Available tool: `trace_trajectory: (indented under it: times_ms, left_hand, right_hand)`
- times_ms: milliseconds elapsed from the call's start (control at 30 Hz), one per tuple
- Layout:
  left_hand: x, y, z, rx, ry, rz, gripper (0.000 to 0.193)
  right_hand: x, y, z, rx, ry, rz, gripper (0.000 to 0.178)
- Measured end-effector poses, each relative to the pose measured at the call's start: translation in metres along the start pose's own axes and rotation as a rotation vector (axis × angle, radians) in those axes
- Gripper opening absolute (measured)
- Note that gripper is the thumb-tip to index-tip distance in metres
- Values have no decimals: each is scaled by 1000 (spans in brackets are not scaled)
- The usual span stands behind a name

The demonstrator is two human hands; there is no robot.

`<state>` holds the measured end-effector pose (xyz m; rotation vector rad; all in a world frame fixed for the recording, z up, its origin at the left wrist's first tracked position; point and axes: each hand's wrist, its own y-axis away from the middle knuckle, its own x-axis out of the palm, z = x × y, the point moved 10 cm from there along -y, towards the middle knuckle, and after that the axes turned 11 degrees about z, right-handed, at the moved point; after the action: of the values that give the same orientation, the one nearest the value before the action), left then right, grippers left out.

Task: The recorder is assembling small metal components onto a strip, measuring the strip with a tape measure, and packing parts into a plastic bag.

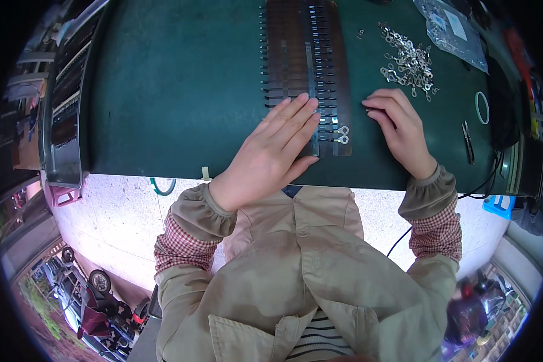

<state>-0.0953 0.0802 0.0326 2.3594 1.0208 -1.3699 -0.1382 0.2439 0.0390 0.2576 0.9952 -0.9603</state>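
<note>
My left hand [271, 151] lies flat, fingers together, pressing on the near end of a long brown strip [292, 54] with rows of thin metal pins along a green table [175, 90]. Two ring terminals [342, 134] sit on pins at the strip's near right edge. My right hand [401, 127] rests just right of the strip, fingers curled, pinching something small and dark near the pins; what it holds I cannot make out. A heap of loose silver ring terminals [410, 60] lies beyond my right hand.
A clear plastic bag [452, 30] lies at the far right. A white ring [482, 107] and small black snips [468, 142] sit right of my right hand. A black cable [482, 190] hangs off the table's near edge. Racks stand at the left [63, 120].
</note>
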Motion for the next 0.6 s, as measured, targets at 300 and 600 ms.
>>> trace_trajectory:
  times_ms: [300, 600]
  left_hand:
    - [-1, -1, 2, 3, 32, -7, 66]
    - [-1, -1, 1, -2, 27, -12, 65]
  right_hand:
    - [-9, 18, -11, 205, -93, -55, 17]
    - [9, -21, -7, 60, -79, 177, 15]
